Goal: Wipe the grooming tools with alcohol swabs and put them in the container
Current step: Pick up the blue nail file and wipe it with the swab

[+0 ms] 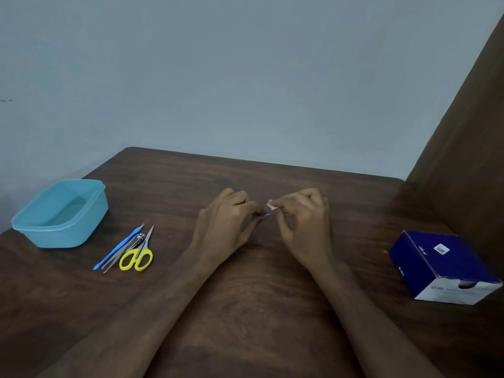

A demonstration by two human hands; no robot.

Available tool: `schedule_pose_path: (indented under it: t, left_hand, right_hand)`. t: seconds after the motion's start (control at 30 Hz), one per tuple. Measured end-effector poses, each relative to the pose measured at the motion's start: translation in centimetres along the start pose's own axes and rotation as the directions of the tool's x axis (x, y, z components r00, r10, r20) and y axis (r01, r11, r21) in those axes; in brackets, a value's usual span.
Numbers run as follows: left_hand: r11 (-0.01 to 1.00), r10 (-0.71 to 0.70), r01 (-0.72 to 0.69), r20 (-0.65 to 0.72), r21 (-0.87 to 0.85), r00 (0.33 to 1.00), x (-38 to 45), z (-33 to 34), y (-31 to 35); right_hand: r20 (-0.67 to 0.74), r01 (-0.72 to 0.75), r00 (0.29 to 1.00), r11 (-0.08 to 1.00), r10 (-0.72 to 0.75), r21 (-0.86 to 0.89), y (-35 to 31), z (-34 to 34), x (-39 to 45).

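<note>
Left hand pinches small blue tool | right hand pinches white swab touching it

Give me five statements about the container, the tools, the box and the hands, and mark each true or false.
1. The container holds no tools. True.
2. The scissors have red handles. False: yellow.
3. The box lies right of both hands. True.
4. The left hand rests flat on the table. False: its fingers pinch a small blue-tipped tool.
5. The right hand pinches a white swab. True.
</note>
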State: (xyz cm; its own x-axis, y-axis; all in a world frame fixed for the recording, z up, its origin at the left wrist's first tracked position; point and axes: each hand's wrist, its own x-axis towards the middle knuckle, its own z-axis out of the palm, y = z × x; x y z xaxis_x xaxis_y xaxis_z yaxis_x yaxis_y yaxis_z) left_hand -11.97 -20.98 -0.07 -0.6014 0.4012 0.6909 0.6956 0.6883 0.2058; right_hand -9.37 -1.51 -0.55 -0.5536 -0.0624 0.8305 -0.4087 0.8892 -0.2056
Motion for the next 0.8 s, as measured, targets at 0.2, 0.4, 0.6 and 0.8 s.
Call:
schedule_pose_path:
  t: [0.2, 0.4, 0.6, 0.8]
  left_hand:
    - [0.997, -0.007, 0.008, -0.008, 0.078, 1.0, -0.02, -0.42, -0.38]
    - [0.995, 0.019, -0.019, 0.006, 0.1, 1.0, 0.14, -0.14, -0.13]
    - [0.992, 0.003, -0.006, 0.017, 0.128, 1.0, 0.16, -0.33, -0.35]
    - [0.995, -0.013, 0.006, 0.06, 0.102, 0.998, 0.26, -0.51, -0.13]
  right_hand:
    - [0.187, -0.009, 0.982, 0.995, 0.026, -0.096, -0.74, -0.3, -0.19]
    - [0.186, -0.042, 0.98, 0.99, 0.066, -0.134, -0.31, -0.44, -0.12]
    - [0.283, -0.032, 0.955, 0.982, 0.085, -0.188, -0.55, -0.36, -0.02]
    - [0.254, -0.089, 0.956, 0.968, 0.149, -0.233, -0.66, -0.64, 0.06]
